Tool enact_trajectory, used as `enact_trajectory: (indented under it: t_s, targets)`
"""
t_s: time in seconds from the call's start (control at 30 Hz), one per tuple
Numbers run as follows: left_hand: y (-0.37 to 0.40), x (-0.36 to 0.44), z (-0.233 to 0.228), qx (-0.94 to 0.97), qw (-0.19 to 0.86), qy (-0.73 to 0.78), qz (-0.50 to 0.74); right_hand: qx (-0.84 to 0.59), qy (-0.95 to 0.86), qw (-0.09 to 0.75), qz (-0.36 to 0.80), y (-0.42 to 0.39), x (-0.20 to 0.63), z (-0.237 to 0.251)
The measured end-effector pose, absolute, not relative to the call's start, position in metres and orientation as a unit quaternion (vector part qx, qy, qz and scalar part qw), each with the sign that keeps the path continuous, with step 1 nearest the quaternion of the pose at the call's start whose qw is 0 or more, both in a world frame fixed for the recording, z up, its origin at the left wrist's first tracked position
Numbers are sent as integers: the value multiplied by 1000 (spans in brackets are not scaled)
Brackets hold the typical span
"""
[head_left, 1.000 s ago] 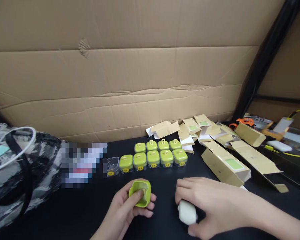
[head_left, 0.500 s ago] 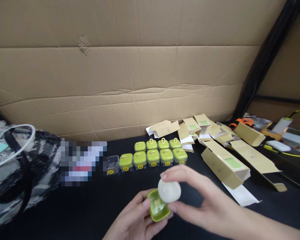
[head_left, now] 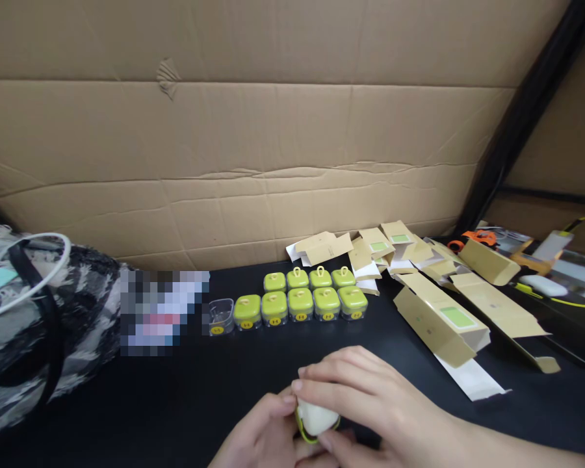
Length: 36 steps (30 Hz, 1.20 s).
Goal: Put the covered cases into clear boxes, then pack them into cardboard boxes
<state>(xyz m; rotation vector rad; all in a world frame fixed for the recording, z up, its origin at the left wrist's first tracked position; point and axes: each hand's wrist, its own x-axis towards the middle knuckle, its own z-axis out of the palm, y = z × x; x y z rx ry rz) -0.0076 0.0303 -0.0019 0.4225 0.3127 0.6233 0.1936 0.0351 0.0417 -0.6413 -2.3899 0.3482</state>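
Here left hand [head_left: 260, 434] holds the upturned green lid [head_left: 306, 439], right hand [head_left: 383, 404] the white piece [head_left: 318, 419] inside, long axis unclear.

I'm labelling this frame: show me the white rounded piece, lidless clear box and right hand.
White rounded piece [head_left: 318, 420]: head view, its uncovered surface.
Lidless clear box [head_left: 222, 318]: head view, its front wall.
Right hand [head_left: 377, 398]: head view, its back.

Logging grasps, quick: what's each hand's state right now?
Left hand: holding the lime-green, rounded-square, plastic-looking lid.
Right hand: closed on the rounded, off-white piece against the lid.
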Motion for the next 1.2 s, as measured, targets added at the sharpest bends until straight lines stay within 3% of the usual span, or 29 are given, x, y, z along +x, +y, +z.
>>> enact_trajectory:
  t_s: [0.3,0.7,1.03,1.2]
  targets:
    - [30,-2,-13,207,899,209,326,-256,-913,263,181,37,187,32]
    - [27,-1,-5,320,847,247,345,-279,-885,341,148,34,175,20]
    - [25,-2,-21,294,842,264,366,-315,-893,283,151,33,172,18]
    - [25,-4,-12,268,863,287,317,-325,-884,273,196,31,169,23]
